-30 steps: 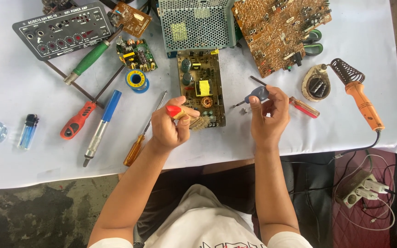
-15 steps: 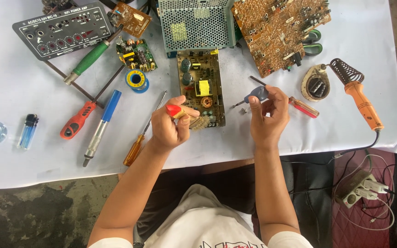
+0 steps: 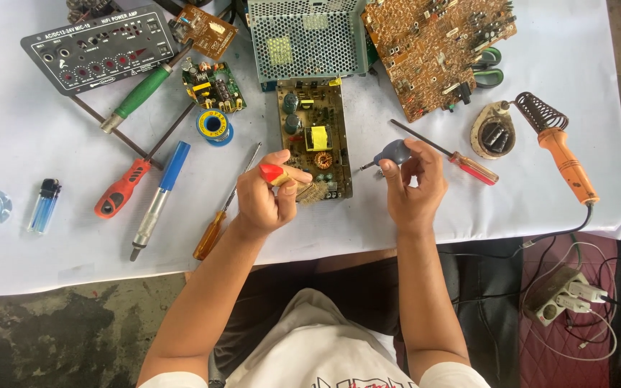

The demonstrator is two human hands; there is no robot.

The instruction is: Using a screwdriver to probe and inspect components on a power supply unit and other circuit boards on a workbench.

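Observation:
My left hand grips a small brush with a red handle; its pale bristles rest at the lower left corner of a green power-supply circuit board. My right hand holds a small grey-handled tool whose thin metal tip points left toward the board's right edge. Both hands sit near the front of the white table, the board lying between them.
Left of the board lie a solder spool, an orange-handled screwdriver, a blue-handled tool, a red-handled tool and a lighter. A red screwdriver and a soldering iron lie right. A perforated metal cover and brown board lie behind.

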